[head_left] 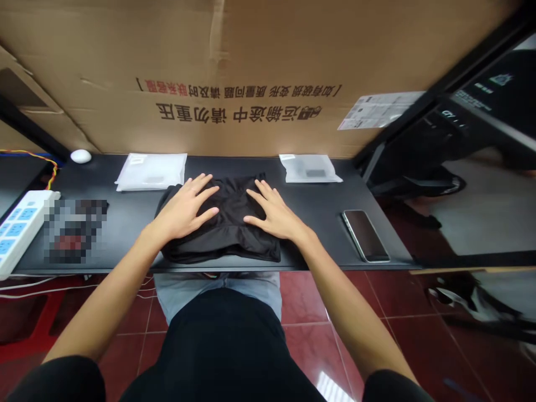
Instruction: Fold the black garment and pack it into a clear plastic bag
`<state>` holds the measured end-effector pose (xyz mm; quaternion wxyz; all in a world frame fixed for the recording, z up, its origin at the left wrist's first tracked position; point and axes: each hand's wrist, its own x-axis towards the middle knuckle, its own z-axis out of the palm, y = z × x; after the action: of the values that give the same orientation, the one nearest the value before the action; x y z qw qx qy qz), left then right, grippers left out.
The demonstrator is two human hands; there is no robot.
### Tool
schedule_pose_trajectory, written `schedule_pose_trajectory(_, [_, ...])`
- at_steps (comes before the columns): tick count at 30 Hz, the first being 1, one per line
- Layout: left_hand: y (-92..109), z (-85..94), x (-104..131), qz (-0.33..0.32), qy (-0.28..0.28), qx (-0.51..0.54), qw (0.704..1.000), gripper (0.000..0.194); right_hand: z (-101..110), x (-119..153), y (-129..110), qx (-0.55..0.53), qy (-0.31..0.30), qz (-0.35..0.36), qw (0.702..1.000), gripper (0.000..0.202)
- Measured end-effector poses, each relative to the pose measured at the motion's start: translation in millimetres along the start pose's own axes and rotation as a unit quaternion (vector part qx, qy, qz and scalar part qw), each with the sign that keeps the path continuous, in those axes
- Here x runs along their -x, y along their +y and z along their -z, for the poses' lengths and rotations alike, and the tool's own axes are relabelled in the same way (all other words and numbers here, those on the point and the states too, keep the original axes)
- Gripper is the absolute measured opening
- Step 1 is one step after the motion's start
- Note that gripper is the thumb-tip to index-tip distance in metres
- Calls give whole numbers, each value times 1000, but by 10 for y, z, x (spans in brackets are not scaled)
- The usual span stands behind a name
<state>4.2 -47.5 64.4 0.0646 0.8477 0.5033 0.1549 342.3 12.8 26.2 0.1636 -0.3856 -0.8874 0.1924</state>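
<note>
A black cloth garment (228, 229), whose kind I cannot make out, lies in a flattened, folded shape on the dark tabletop (310, 218). My left hand (186, 209) rests on its left side, fingers spread and palm down. On the right side lies my right hand (272, 212), also flat with the fingers apart. Neither hand grips the cloth. Just beyond my left hand is a white plastic packet (151, 172), and past my right hand sits a smaller translucent packet (310, 168).
A phone (365, 235) lies at the right near the front edge. On the left are a white power strip (23, 229), a blurred-out item (75, 231) and a white rounded object (81, 156). A large cardboard sheet (251, 56) stands behind the table.
</note>
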Motion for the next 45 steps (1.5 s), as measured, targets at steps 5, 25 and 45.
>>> schedule_pose_trajectory(5, [141, 14, 623, 100, 51, -34, 993, 101, -88, 419, -365, -9, -3, -40, 999, 97])
schedule_pose_trajectory(25, [-305, -485, 1140, 121, 36, -45, 991, 108, 462, 266, 657, 39, 170, -77, 982, 35])
schedule_pose_trajectory(45, [-227, -417, 1092, 142, 43, -22, 989, 88, 647, -84, 741, 285, 217, -31, 933, 51])
